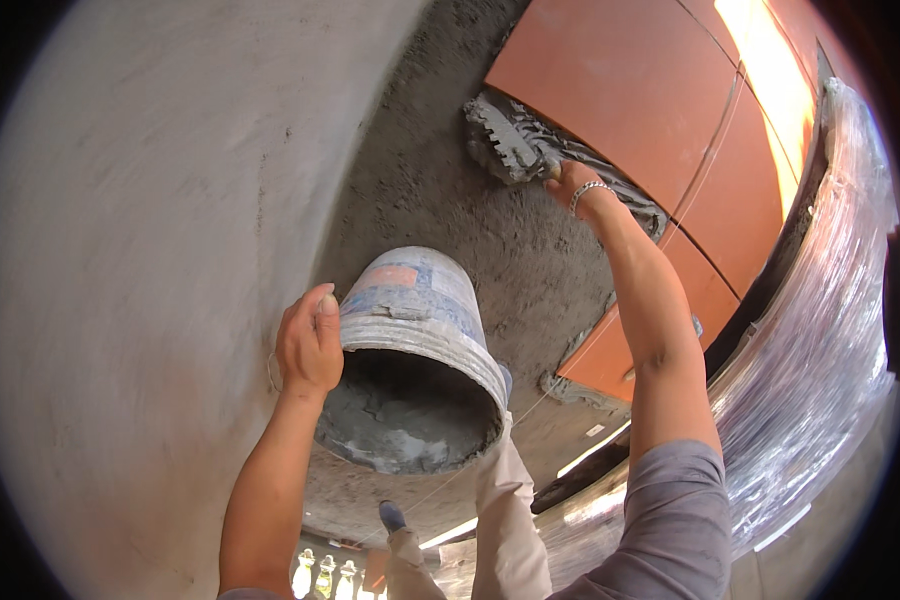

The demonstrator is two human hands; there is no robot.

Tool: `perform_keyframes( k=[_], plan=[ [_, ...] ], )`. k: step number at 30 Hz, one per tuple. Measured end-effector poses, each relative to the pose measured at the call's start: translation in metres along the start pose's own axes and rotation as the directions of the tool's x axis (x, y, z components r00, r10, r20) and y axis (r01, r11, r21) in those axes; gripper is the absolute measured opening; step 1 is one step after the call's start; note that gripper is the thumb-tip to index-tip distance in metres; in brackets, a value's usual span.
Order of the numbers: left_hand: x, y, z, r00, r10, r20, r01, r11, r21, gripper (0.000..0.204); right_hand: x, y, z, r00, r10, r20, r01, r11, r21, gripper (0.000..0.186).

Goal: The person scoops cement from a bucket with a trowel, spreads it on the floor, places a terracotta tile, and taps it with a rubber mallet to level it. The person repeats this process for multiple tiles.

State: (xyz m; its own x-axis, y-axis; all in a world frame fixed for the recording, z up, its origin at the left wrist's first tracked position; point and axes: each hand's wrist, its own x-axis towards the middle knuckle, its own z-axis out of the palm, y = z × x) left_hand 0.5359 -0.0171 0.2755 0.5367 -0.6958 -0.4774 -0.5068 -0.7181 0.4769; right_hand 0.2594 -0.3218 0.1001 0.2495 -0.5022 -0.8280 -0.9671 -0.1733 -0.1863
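Note:
My right hand, with a chain bracelet at its wrist, is closed around the handle of a notched trowel. Grey mortar coats the trowel, and its toothed blade lies in the ridged mortar beside the edge of a reddish-orange tile. At the left, my left hand is closed at the rim of a white, mortar-stained bucket; its fingers are partly hidden. Tilted, the bucket turns its mouth toward me, with wet grey mortar inside.
A smooth grey wall rises on the left. Rough grey screed covers the floor between wall and tiles. Thin string crosses the tiles. Plastic-wrapped material curves along the right. My legs are below, near pale balusters.

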Motion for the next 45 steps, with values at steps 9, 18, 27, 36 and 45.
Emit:
perform_keyframes(
  k=[9, 18, 27, 36, 45],
  plan=[
    [0.0, -0.002, 0.001, 1.0, 0.019, -0.009, -0.02, 0.999, -0.027, 0.044, -0.041, -0.001, 0.086, 0.995, 0.091, 0.039, -0.093, 0.995, 0.034, 0.037],
    [-0.002, -0.001, 0.002, 1.0, 0.017, -0.004, -0.017, 0.999, -0.028, 0.046, -0.122, -0.022, 0.089, 0.975, 0.218, -0.031, -0.207, 0.955, 0.214, 0.041],
    [-0.001, 0.0, 0.001, 1.0, 0.02, -0.002, -0.02, 0.997, -0.07, 0.049, -0.075, -0.087, 0.114, 0.95, 0.307, -0.065, -0.23, 0.822, 0.521, 0.041],
    [-0.002, 0.005, 0.001, 1.0, 0.027, 0.01, -0.026, 0.998, -0.053, 0.052, -0.09, -0.013, 0.12, 0.813, 0.582, -0.021, -0.472, 0.679, 0.562, 0.041],
    [0.0, 0.001, 0.003, 0.998, 0.056, -0.013, -0.057, 0.998, -0.021, 0.052, -0.117, 0.054, 0.145, 0.784, 0.614, -0.091, -0.47, 0.682, 0.56, 0.04]
  ],
)
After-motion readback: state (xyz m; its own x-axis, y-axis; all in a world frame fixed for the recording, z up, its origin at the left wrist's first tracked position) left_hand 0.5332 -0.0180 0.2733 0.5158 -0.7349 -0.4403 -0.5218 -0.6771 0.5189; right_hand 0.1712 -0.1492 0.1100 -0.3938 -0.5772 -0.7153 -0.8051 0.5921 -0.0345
